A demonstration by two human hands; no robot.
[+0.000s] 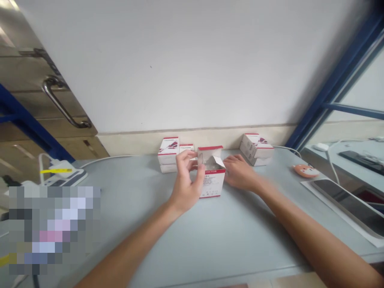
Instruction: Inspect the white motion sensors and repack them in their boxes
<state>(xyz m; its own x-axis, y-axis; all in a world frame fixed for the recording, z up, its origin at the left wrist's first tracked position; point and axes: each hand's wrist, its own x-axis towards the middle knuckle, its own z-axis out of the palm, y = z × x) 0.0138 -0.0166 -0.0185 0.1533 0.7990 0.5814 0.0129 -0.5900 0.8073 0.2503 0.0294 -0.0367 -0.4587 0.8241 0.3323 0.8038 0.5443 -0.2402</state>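
Observation:
A small white cardboard box [213, 186] with red edges and printed text stands upright on the table, its top flaps raised. Around its left side my left hand [189, 180] is closed, thumb at the front edge and fingers curled behind. My right hand [240, 172] is at the box's right side, fingers bent in against it; the fingertips are partly hidden. Something pale or clear shows inside the box top, too unclear to name.
Behind the left hand are stacked similar boxes [169, 154]; more boxes [257, 149] stand at the back right by the wall. An orange animal-faced object [306, 171] and a phone [349, 204] lie right. A power strip [66, 176] with cables is left, near a blurred-out patch.

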